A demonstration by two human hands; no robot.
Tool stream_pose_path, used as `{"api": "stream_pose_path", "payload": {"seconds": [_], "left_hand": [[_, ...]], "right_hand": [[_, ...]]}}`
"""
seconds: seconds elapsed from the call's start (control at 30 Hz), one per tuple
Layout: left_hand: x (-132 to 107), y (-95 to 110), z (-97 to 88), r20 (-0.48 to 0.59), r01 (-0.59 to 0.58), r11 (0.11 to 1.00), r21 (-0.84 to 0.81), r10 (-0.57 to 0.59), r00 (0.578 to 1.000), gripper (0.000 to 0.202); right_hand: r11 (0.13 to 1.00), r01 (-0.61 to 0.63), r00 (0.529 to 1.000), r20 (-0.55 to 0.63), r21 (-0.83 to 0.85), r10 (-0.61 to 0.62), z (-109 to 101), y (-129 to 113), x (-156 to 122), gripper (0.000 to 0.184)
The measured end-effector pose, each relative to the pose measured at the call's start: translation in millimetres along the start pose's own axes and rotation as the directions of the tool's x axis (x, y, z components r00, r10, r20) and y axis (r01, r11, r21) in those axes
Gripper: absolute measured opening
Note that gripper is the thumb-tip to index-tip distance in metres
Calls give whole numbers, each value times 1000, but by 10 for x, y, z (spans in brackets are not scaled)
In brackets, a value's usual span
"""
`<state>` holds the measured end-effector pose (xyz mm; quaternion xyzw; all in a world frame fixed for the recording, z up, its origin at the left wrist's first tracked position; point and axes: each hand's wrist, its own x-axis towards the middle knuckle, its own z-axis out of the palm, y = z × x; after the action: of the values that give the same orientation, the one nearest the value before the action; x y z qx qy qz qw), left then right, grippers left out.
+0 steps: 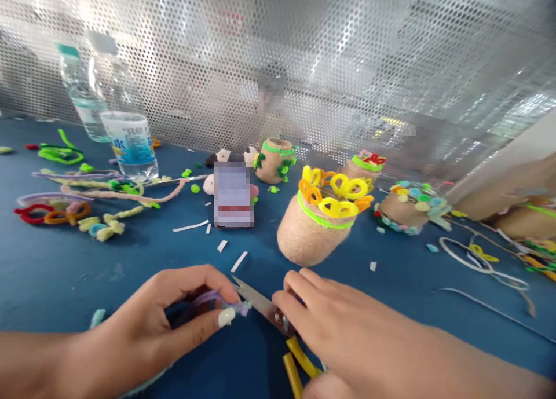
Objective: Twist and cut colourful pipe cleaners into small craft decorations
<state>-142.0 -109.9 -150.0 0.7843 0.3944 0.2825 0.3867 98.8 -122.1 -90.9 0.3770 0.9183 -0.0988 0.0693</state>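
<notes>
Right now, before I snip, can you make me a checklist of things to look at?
1. Purple pipe cleaner pinched in left hand: ok.
2. Scissors held by right hand: ok, though the grip is partly hidden.
3. Left fingers away from the blade tip: not ok, the tip is very close to them.
4. Blades open: cannot tell from this view.
5. Jar out of the way: ok, it stands apart from both hands.

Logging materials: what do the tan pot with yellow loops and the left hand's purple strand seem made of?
The tan pot looks wrapped in matte jute twine, coils showing. The purple strand in the left hand looks like fuzzy chenille pipe cleaner, from its soft pile.
</notes>
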Motion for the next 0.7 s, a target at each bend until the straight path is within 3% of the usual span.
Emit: {"api": "stream_pose_path", "payload": {"seconds": [0.13, 0.27, 0.33, 0.4, 0.5, 0.7], "left_hand": [[2, 3, -9, 4, 1, 1000, 27, -1, 1000, 10], [-24, -7, 3, -20, 38, 999, 28, -38, 999, 11], [-47, -10, 26, -44, 42, 999, 19, -42, 998, 11], [-72, -10, 59, -85, 55, 998, 4, -55, 995, 11], [-101, -18, 107, -158, 121, 992, -31, -124, 980, 13], [-131, -78, 135, -173, 117, 992, -55, -125, 977, 15]], "right_hand": [[1000, -14, 992, 123, -22, 17, -32, -2, 14, 51], [998, -59, 966, 252, 19, 53, -111, 180, -62, 57], [998, -56, 982, 184, 40, 48, -100, 270, -131, 49], [994, -37, 999, 26, 102, 34, -60, 337, -194, 35], [984, 2, 990, -142, 178, 23, 3, 410, -266, 26], [998, -54, 983, -176, 38, 60, 103, 596, -494, 35]]}}
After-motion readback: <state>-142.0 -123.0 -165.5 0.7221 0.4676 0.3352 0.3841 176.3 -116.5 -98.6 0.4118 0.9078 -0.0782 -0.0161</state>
